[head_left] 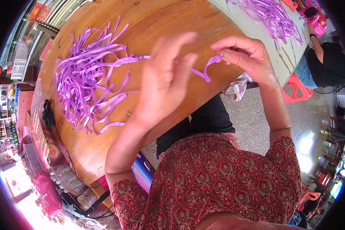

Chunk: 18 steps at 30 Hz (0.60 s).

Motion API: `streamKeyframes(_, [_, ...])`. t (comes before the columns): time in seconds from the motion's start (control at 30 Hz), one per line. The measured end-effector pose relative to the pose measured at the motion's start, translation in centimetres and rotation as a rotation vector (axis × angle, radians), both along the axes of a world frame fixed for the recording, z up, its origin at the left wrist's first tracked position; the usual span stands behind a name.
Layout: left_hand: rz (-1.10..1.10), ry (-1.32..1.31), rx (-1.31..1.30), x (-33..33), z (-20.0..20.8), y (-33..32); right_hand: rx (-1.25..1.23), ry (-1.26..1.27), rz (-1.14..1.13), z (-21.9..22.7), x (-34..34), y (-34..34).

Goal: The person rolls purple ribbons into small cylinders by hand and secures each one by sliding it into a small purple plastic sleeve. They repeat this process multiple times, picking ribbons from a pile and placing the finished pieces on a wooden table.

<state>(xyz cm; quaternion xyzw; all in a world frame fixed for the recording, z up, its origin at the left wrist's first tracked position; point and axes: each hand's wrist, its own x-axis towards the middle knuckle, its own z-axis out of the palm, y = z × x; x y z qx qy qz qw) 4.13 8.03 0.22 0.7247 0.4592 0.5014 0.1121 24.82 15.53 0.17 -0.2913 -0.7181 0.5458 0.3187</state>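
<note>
Our right hand (pixel 253 61) has its fingers closed on one end of a purple ribbon (pixel 212 60), while our blurred left hand (pixel 161 82) is spread, thumb apart, apparently gripping nothing. The ribbon runs behind that hand toward the purple heap (pixel 78 84) on the wooden surface (pixel 157 17). A hard pull could drag neighbours along or tighten a snarl — the strands lie crossed — and a light pinch could let the slick ribbon slip. Print marks a red package (pixel 39 13) and white carton (pixel 19 68), mostly too small to read.
</note>
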Motion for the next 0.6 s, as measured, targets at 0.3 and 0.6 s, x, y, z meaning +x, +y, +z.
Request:
streamKeyframes(0.3, [-0.245,-0.648,-0.737,2.7,-1.3,0.9,0.224,0.040,-0.007,0.4,0.7,-0.5])
streamKeyframes(0.6, [-0.128,-0.606,-0.677,1.0,-1.6,0.6,0.122,0.068,0.030,-0.4,0.4,0.0])
